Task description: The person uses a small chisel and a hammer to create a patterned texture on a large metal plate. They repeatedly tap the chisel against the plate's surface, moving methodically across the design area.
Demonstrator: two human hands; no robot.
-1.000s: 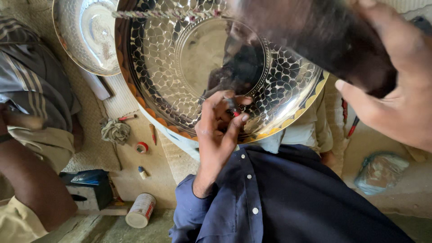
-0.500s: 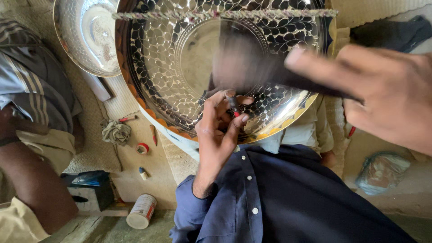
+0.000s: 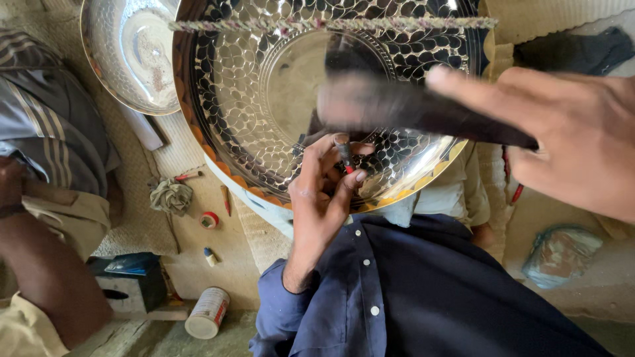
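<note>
Sandy, dusty flooring [image 3: 198, 264] spreads under everything, with a woven mat beneath the trays. Far out to the left of the working hands, another person's striped sleeve [image 3: 53, 125] and bare forearm [image 3: 46, 284] fill the edge. Beside them lie a plain silver dish [image 3: 126, 53], a knotted rag [image 3: 170, 196], a small roll of red tape [image 3: 210, 220], a dark box [image 3: 129, 281] and a white tin on its side [image 3: 207, 312].

Closer in, the left hand [image 3: 324, 198] rises from a dark blue sleeve, fingers pinched narrowly around a thin red-tipped punch [image 3: 345, 158], its point pressed onto the big engraved brass tray [image 3: 258, 92]. That tray leans across the person's lap, directly under and beyond the pinch, its scale pattern blackened between the leaves, and a twisted cord [image 3: 331, 24] runs across its upper part.

Just above the punch, a dark hammer-like tool [image 3: 397, 109] blurs in motion. At the right, the right hand [image 3: 569, 139] is wrapped firmly around its handle, forefinger stretched along it.
</note>
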